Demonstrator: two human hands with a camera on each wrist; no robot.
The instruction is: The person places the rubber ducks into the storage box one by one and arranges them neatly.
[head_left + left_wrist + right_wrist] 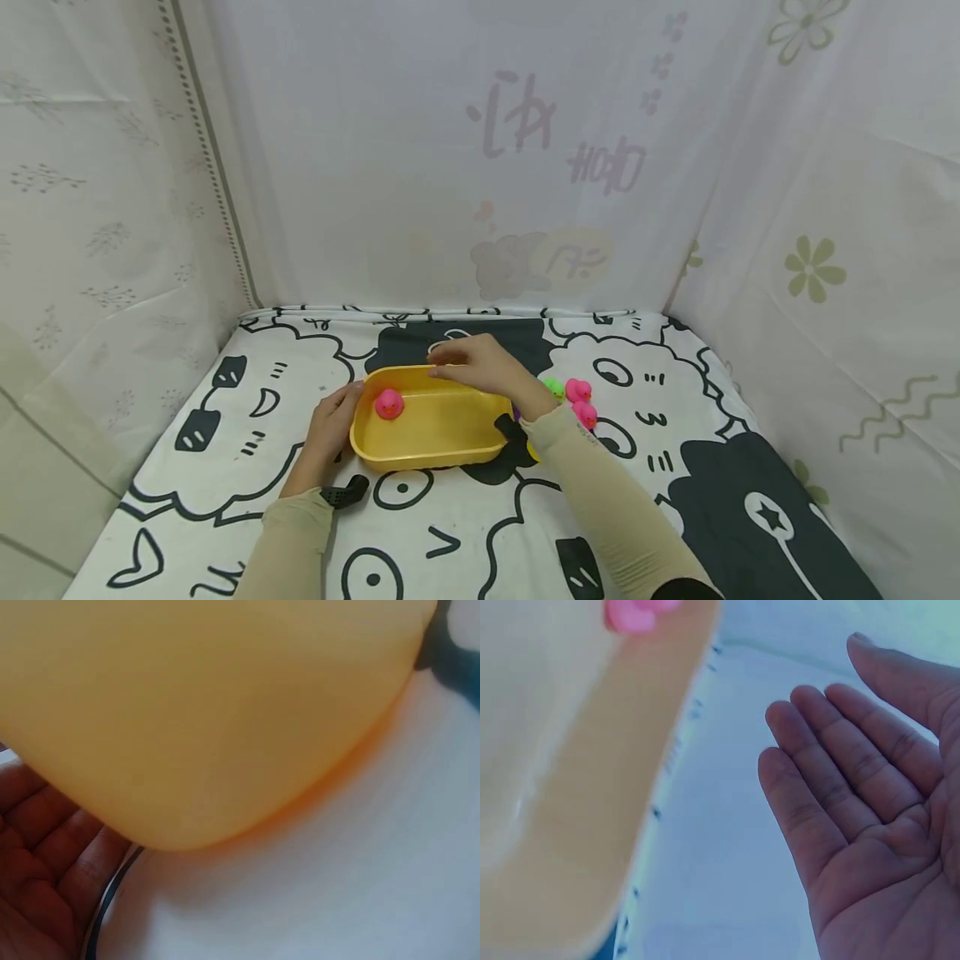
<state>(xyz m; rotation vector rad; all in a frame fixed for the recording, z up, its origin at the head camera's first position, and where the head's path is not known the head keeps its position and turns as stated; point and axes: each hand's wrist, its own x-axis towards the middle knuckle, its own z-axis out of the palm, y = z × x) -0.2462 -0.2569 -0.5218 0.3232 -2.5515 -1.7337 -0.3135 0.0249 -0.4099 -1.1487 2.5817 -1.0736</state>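
A yellow rectangular tub (435, 454) sits on the patterned cloth. Inside it, near the left end, lies a small pink rubber duck (388, 404); part of a pink toy (637, 615) also shows in the right wrist view. My left hand (330, 423) rests against the tub's outer left wall, its fingers extended along it; in the left wrist view the tub hides their tips. Over the tub's back rim hovers my right hand (480, 365), palm and extended fingers holding nothing in the right wrist view.
Right of the tub, partly behind my right forearm, several small toys are grouped: a green one (555, 387) and pink ones (578, 390). Bits of yellow (532, 450) and purple (516, 412) peek out there too. White printed curtains (375, 167) enclose the back and sides.
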